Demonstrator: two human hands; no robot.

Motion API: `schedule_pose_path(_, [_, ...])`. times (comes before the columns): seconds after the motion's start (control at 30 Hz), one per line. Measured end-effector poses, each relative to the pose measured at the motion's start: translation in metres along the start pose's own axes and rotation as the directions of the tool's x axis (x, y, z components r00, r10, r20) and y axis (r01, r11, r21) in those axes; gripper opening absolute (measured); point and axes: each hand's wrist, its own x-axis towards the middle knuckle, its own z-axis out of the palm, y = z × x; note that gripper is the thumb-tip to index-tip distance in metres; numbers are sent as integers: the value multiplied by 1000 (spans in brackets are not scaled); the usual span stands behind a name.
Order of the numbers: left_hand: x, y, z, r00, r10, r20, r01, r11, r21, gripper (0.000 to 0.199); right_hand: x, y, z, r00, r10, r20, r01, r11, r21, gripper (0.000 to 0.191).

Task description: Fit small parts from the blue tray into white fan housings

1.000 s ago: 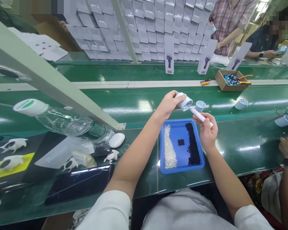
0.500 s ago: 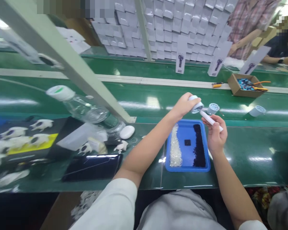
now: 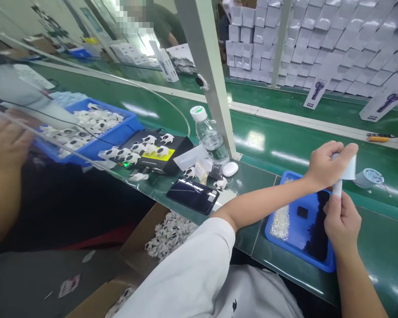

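Observation:
My left hand [image 3: 330, 165] is closed around a light-blue cylindrical plastic part [image 3: 350, 168], tilted over the tray. Gripped in my right hand [image 3: 345, 221] is a white pen-like stick [image 3: 337, 188], whose upper end meets the underside of that part; the contact itself is hidden. Below both hands lies a blue tray [image 3: 293, 250]. White granules [image 3: 280, 223] line its left side and black pieces [image 3: 315, 238] its right, with a small black square [image 3: 302, 212] between them. A second light-blue round part [image 3: 368, 177] rests on the bench beyond my hands.
Left of the tray are a phone [image 3: 193, 195], a water bottle [image 3: 212, 142] and a white oval case [image 3: 230, 169]. White small parts fill a blue bin [image 3: 126, 128] and a box below the bench. A metal post [image 3: 215, 84] rises behind. Another person's arm [image 3: 3, 176] enters at left.
My view has swung left, bringing in the blue bin and another person's arm. My hands still hold the light-blue part and the stick, the part now turned with its opening facing away from view.

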Motion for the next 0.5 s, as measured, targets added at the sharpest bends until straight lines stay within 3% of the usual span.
schedule_pose_path(0.1, [-8,-3,4,984,175,32,-173,984,-49,48,-3,2,3,999,-27,-19,28,998,63,49])
schedule_pose_path(0.33, [-10,-1,3,997,57,45,-44,969,-242,49,-5,-10,3,1000,-15,12,10,935,354,42])
schedule_pose_path(0.5, [-13,-1,-7,999,37,23,-29,959,-280,47,-3,-16,8,995,-19,102,-31,885,465,33])
